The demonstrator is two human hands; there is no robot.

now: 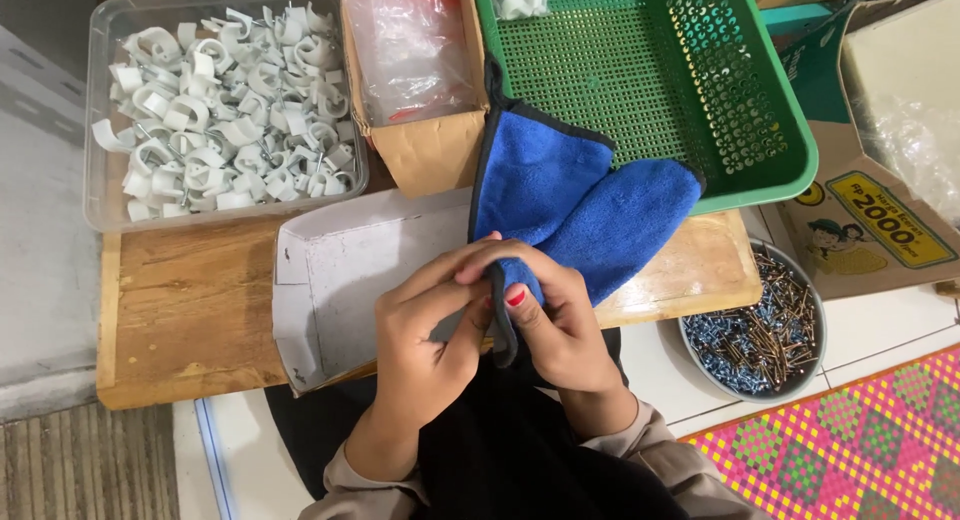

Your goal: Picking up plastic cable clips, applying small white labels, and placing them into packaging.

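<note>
A blue microfibre cloth (575,205) with a black hem lies draped from the green basket down over the wooden board's near edge. My right hand (560,325) grips its lower corner, thumb on top. My left hand (425,345) presses against that same corner, fingers curled around the black hem. Both hands meet just above my lap, over the front edge of a white cardboard tray (330,290). Anything wrapped inside the cloth is hidden.
A clear plastic tub (100,195) of white cable clips with nails sits at back left on the wooden board (185,310). A cardboard box with plastic bags (425,145), a green perforated basket (760,130), a round tin of nails (760,325) and a printed carton (870,220) stand around.
</note>
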